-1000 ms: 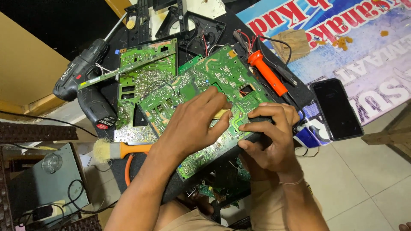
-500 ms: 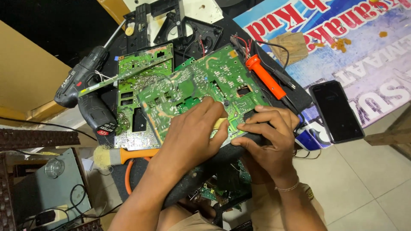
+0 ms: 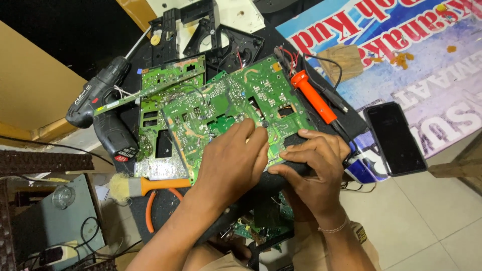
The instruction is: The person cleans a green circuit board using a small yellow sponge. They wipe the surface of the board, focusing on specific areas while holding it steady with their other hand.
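A large green circuit board (image 3: 228,108) lies solder side up on a black mat, over a second green board (image 3: 160,120). My left hand (image 3: 231,163) rests on the board's near edge with the fingertips pressed on it. My right hand (image 3: 314,168) grips a black part (image 3: 291,143) at the board's near right corner. Whether the left fingers pinch anything is hidden.
An orange-handled soldering iron (image 3: 314,98) lies right of the board, a black phone (image 3: 396,138) beyond it on a printed banner. A black cordless drill (image 3: 100,110) lies at left, a brush (image 3: 135,186) near the left forearm, black plastic frames (image 3: 201,27) at the top.
Both hands have slid a little lower along the board's near edge, and the view has shifted slightly. The board stays in place.
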